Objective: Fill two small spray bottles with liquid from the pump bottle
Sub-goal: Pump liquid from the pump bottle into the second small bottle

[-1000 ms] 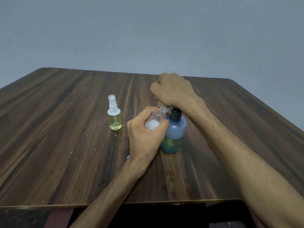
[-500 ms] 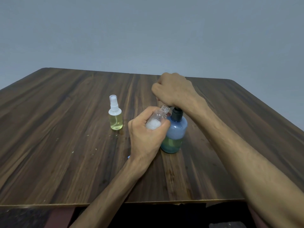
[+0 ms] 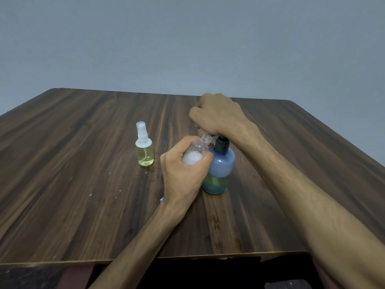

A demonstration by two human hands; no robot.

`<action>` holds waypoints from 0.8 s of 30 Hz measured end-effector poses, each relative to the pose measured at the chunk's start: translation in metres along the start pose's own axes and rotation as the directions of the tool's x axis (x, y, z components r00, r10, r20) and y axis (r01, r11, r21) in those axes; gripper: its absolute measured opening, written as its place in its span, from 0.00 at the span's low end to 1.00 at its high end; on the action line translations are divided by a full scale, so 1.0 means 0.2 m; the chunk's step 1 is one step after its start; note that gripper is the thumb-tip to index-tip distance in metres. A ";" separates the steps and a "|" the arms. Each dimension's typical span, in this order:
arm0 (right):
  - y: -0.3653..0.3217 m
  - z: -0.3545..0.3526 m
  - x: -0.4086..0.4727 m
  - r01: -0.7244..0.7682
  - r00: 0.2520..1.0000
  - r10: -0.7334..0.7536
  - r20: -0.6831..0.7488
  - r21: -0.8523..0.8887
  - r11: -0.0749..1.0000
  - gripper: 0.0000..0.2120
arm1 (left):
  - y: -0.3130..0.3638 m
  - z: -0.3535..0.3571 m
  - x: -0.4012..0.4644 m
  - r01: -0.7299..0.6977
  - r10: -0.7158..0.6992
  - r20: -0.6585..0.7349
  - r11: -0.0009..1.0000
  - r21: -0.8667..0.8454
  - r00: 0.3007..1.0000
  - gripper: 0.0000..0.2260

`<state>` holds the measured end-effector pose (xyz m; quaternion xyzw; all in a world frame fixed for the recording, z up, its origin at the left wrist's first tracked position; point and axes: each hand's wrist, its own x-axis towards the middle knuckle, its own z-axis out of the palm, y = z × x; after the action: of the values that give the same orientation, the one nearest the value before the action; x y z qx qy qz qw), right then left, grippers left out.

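Capped spray bottle (image 3: 144, 150) left of pump bottle (image 3: 218, 170) on table (image 3: 83, 184); open bottle (image 3: 196, 152) between.

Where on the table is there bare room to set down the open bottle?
Bare patches: the table left of the capped spray bottle, and the right side beyond the pump bottle. Crowded: the centre, where the left hand tilts the open bottle under the right hand.

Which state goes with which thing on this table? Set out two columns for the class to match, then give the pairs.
Things:
1. capped spray bottle
2. open spray bottle
3. pump bottle
4. right hand

States:
A. tilted in the left hand
B. on top of the pump
C. standing alone, yellow liquid inside
D. blue, standing, partly full

Pairs: 1-C, 2-A, 3-D, 4-B
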<state>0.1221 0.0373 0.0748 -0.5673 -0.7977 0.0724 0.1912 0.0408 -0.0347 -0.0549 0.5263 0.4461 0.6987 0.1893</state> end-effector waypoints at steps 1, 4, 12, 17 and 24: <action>0.00 -0.01 0.00 0.010 0.999 -0.009 -0.041 0.018 1.000 0.13 | 0.00 0.00 0.00 0.001 -0.001 0.001 1.000 -0.002 1.000 0.06; 0.00 -0.01 0.01 0.017 0.999 -0.016 -0.032 0.031 0.999 0.15 | -0.01 0.01 0.00 0.009 -0.009 -0.005 1.000 -0.001 1.000 0.07; 0.00 0.00 0.00 0.007 1.000 -0.008 0.020 0.024 1.000 0.16 | 0.00 0.01 0.00 0.034 -0.034 -0.012 0.999 0.002 0.999 0.07; 0.01 -0.01 0.00 0.019 0.998 -0.016 -0.056 0.055 0.998 0.11 | 0.00 0.00 0.00 0.020 -0.020 -0.014 1.000 0.012 1.000 0.07; -0.01 -0.05 0.01 0.009 0.996 -0.004 -0.086 0.055 0.998 0.17 | 0.00 0.00 0.00 0.031 -0.030 -0.018 0.999 0.010 0.999 0.08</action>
<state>0.1234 0.0370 0.0860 -0.5617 -0.7884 0.0693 0.2410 0.0415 -0.0351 -0.0547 0.5141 0.4593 0.6981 0.1933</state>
